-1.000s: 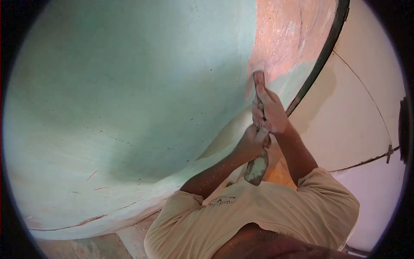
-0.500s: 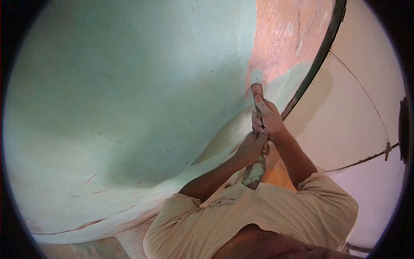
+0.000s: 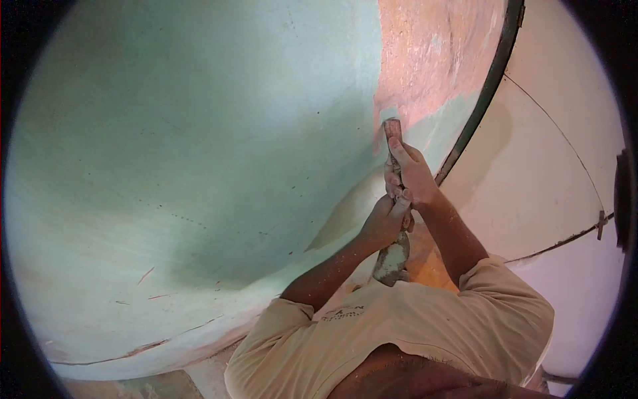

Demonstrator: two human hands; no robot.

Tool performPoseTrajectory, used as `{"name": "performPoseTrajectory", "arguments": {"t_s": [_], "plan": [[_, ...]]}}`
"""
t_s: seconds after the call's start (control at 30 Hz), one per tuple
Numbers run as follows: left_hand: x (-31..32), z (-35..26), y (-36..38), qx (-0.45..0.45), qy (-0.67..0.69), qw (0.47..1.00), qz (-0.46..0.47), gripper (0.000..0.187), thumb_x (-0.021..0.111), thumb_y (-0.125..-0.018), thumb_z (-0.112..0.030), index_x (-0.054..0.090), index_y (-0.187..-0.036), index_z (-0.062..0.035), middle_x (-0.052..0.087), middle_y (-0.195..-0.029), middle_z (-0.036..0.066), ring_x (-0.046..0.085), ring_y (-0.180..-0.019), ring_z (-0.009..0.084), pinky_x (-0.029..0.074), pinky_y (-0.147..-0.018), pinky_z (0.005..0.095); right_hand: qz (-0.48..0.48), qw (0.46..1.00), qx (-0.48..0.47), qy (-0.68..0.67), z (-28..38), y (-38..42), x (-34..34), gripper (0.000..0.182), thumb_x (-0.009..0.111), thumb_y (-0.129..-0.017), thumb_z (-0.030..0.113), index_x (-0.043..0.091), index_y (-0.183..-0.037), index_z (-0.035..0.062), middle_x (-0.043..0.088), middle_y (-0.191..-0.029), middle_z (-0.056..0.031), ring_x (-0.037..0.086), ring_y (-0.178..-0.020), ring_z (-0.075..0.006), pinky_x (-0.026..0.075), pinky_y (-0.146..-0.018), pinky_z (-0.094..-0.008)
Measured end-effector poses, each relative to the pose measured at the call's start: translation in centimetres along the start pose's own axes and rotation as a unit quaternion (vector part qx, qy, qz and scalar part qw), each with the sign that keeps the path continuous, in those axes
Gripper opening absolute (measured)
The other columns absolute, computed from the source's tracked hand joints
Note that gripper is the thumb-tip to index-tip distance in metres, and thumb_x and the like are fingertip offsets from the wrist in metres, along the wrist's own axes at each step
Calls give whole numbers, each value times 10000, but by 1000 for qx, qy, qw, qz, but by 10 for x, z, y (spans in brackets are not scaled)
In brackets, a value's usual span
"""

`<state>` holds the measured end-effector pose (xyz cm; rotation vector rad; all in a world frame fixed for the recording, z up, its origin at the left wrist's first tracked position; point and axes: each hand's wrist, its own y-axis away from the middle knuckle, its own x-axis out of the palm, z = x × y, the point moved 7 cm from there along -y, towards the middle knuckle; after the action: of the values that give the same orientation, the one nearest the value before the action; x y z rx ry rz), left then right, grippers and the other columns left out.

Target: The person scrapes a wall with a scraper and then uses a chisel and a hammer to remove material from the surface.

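Observation:
Both hands are closed round a long scraper-like tool [image 3: 393,128], one above the other. My right hand [image 3: 411,169] grips the upper part, its thumb lying along the shaft. Just below, my left hand [image 3: 387,218] wraps the lower part. The tool's brown, squared upper end meets the wall at the lower edge of a pink bare area [image 3: 432,56]. A small patch of green coating [image 3: 389,113] shows right above that end. Below my left hand sticks out a wider, green-smeared end [image 3: 392,259]. Fingers hide the middle of the tool.
A large curved wall with pale green coating [image 3: 232,133] fills the left and middle. A dark edge strip [image 3: 488,93] bounds it on the right, beside a cream wall [image 3: 551,153] with a thin line running down it. Something orange [image 3: 428,266] lies behind my arms.
Both hands and the tool have moved slightly up the wall. The small green patch above the tool's end looks shorter. The camera view has shifted a little.

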<state>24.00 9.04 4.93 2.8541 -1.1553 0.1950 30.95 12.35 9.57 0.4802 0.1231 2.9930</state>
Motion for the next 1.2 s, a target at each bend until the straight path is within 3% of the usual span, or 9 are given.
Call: {"name": "performPoseTrajectory", "arguments": {"t_s": [0.2, 0.3, 0.43, 0.57, 0.67, 0.77, 0.87, 1.07, 1.2], "plan": [[7, 13, 0, 6, 34, 999, -33, 567, 365, -978, -524, 470, -746, -17, 498, -606, 80, 516, -558, 169, 414, -543, 322, 3, 999, 24, 38, -2, 2, -1, 390, 437, -983, 437, 453, -895, 58, 376, -489, -10, 357, -323, -118, 333, -338, -267], [5, 12, -8, 41, 28, 999, 5, 559, 363, -979, -523, 465, -745, -26, 484, -606, 70, 513, -549, 172, 418, -538, 328, 11, 999, 10, 31, 7, -2, -3, 387, 444, -981, 436, 466, -934, 53, 377, -486, -12, 361, -325, -120, 335, -340, -268], [13, 25, -2, 12, 100, 995, -16, 540, 377, -984, -499, 450, -705, -43, 454, -591, 56, 508, -543, 180, 425, -532, 334, 9, 998, 27, 62, -6, -5, -9, 394, 456, -974, 443, 470, -953, 50, 388, -488, -15, 362, -325, -122, 338, -342, -271], [3, -3, -10, 44, 18, 999, -13, 528, 361, -995, -472, 461, -711, -38, 444, -558, 47, 496, -534, 169, 428, -534, 332, 25, 999, -9, 20, 24, 2, 6, 389, 464, -971, 443, 461, -938, 55, 406, -496, -17, 358, -324, -118, 336, -343, -268], [15, 28, -3, 24, 99, 995, -9, 542, 357, -993, -484, 462, -701, -39, 457, -562, 54, 507, -543, 165, 426, -532, 328, 13, 997, 33, 64, -2, 4, -5, 372, 467, -972, 435, 449, -915, 69, 408, -503, -17, 352, -331, -111, 329, -342, -261], [12, 17, -3, 34, 44, 998, 11, 508, 372, -992, -478, 461, -757, -37, 455, -592, 52, 505, -545, 164, 428, -532, 326, 15, 999, 35, 38, -4, 1, -5, 366, 473, -970, 435, 438, -895, 79, 410, -509, -17, 352, -341, -107, 324, -344, -255], [12, 32, -6, 28, 81, 996, -1, 499, 375, -993, -476, 456, -774, -35, 465, -617, 61, 512, -555, 167, 431, -536, 334, 13, 999, 14, 37, -4, 2, -5, 367, 479, -966, 441, 439, -899, 82, 407, -508, -15, 357, -350, -106, 320, -344, -253], [10, 23, -8, 30, 92, 995, 12, 515, 388, -999, -439, 471, -722, -13, 460, -569, 59, 514, -549, 174, 428, -548, 325, 9, 998, 30, 63, 2, 2, -5, 385, 474, -964, 459, 450, -909, 79, 399, -500, -18, 369, -351, -108, 328, -348, -257], [6, 19, 1, 18, 33, 999, -11, 552, 391, -972, -519, 453, -712, -35, 481, -615, 77, 525, -582, 196, 420, -559, 339, 25, 997, 14, 77, -1, 2, 0, 409, 455, -967, 467, 466, -881, 68, 414, -512, -19, 384, -357, -107, 342, -354, -251]]}}
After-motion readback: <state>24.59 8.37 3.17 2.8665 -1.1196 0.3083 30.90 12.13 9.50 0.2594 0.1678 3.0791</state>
